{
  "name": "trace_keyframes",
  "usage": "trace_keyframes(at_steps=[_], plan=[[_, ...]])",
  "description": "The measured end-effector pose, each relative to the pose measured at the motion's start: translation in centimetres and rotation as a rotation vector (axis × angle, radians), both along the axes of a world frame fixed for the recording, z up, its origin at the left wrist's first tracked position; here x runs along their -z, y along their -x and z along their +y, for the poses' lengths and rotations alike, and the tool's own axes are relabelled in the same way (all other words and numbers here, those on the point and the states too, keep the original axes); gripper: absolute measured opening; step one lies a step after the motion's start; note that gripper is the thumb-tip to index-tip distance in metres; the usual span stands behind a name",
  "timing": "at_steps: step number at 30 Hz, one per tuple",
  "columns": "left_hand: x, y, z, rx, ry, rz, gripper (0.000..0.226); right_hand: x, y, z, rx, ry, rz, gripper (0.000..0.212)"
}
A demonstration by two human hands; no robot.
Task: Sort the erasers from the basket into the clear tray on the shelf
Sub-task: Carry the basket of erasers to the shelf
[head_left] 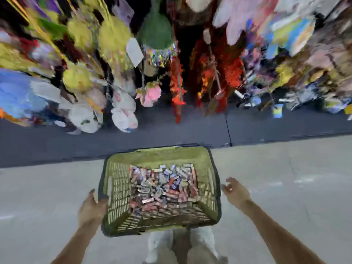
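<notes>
Head: one basket [118,187], erasers [163,185] uncountable; left hand [91,207] flat against it, right hand [235,191] open.

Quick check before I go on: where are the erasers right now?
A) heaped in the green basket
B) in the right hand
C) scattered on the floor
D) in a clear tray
A: the erasers lie heaped in the bottom of the green basket; neither the left hand nor the right hand carries any.
</notes>
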State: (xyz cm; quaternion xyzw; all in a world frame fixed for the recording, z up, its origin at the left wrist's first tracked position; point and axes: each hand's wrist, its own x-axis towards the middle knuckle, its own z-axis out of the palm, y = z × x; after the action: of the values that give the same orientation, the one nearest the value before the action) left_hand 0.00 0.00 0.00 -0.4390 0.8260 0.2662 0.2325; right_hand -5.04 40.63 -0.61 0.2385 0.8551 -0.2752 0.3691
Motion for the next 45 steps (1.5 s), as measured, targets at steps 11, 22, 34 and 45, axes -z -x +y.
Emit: trace_keyframes(at_steps=[11,22,34,45], plan=[[7.7,0.7,-2.4,-0.445,-0.202,0.062,0.013,8.4,0.6,-1.5,0.156,-0.033,0.044,0.027],[-12.3,1.8,5.0,-0.172,-0.222,0.08,0.011,-12.1,-4.3,6.5,0.526,0.021,0.188,0.008],[-35.4,9.7,20.9,0.656,-0.204,0.171,0.039,-37.8,-16.6,18.0,1.137,-0.064,0.398,0.009],[-41.9,16.5,48.7,1.103,-0.119,0.4,0.038,-41.6,-23.0,32.2,1.546,-0.179,0.465,0.005]])
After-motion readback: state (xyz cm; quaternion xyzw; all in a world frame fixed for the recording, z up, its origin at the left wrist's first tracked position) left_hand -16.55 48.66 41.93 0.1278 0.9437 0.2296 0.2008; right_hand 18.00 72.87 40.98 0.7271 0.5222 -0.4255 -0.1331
